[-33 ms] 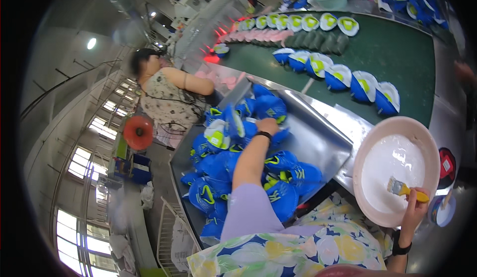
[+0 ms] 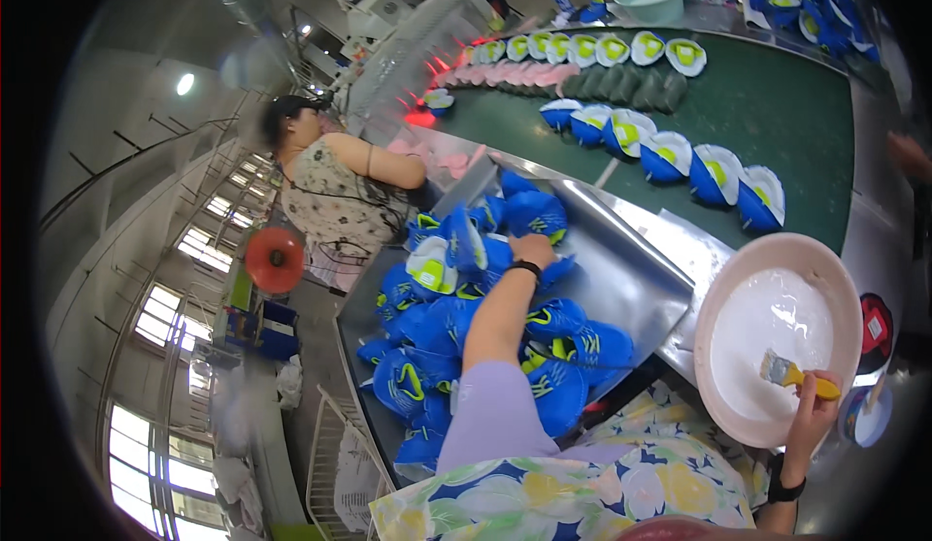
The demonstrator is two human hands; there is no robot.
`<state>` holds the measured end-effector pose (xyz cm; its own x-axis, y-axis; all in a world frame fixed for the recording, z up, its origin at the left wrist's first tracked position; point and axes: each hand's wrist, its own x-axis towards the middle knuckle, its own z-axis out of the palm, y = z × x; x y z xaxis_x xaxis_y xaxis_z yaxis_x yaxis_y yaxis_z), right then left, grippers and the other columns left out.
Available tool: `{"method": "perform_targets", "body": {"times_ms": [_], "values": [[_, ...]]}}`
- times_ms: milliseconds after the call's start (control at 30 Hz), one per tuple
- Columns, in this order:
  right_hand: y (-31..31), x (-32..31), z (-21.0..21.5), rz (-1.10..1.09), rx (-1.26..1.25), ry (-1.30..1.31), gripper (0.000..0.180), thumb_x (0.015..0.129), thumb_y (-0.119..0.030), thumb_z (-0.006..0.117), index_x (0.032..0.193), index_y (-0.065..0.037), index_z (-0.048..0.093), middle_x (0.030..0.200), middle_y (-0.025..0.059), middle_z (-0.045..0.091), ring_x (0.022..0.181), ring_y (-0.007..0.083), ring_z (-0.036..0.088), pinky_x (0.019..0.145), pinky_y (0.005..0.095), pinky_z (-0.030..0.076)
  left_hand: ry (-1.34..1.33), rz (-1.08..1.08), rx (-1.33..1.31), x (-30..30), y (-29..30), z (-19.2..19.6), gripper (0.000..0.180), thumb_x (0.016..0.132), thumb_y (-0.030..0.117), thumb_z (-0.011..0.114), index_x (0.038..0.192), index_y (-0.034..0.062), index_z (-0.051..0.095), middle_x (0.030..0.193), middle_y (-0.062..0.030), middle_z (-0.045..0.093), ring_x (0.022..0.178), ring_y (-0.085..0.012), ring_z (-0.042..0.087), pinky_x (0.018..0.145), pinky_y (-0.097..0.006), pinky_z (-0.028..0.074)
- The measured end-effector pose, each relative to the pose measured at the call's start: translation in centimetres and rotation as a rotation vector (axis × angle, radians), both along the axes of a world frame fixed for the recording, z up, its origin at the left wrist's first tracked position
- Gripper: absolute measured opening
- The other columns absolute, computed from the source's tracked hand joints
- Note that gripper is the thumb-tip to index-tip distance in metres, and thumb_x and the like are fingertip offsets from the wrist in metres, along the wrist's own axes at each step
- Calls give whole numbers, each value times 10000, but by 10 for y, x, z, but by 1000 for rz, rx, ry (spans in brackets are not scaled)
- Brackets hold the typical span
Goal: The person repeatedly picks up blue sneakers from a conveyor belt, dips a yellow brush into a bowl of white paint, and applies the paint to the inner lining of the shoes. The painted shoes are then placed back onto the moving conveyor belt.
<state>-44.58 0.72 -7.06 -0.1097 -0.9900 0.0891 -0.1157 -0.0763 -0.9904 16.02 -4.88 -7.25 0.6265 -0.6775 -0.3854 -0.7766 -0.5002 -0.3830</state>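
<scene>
My left hand (image 2: 534,250) reaches into a heap of blue shoe uppers (image 2: 447,320) with lime-yellow linings, piled in a metal tray. Its fingers look curled around the edge of a blue upper (image 2: 558,271) at the heap's right side; the fingertips are partly hidden. On the right, my right hand (image 2: 808,413) grips the yellow handle of a paintbrush (image 2: 794,374). The brush's bristles point into a pale pink basin (image 2: 711,386) holding white liquid. Whether the bristles touch the liquid, I cannot tell.
Rows of blue-and-white uppers (image 2: 668,153), pink pieces (image 2: 515,73) and dark green pieces (image 2: 626,87) lie on a green conveyor belt (image 2: 777,104). A co-worker (image 2: 340,192) stands at the left. A small tub (image 2: 864,417) sits beside the basin; the metal tray's rim (image 2: 660,323) borders the heap.
</scene>
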Motion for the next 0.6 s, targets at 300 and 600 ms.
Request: {"method": "perform_targets", "body": {"times_ms": [300, 600], "values": [[2, 0, -2, 28, 9, 51, 122, 984, -101, 590, 986, 15, 553, 938, 47, 553, 772, 105, 564, 699, 232, 464, 162, 216, -828, 32, 23, -76, 503, 819, 436, 704, 1161, 73, 638, 1179, -159, 608, 1105, -327, 611, 971, -402, 475], [2, 0, 3, 66, 20, 54, 121, 988, -106, 588, 1005, 10, 560, 941, 41, 557, 777, 97, 566, 691, 227, 466, -156, -194, -539, 39, -6, -96, 475, 835, 296, 697, 1235, 69, 582, 1158, -174, 590, 1126, -336, 597, 954, -387, 497]]}}
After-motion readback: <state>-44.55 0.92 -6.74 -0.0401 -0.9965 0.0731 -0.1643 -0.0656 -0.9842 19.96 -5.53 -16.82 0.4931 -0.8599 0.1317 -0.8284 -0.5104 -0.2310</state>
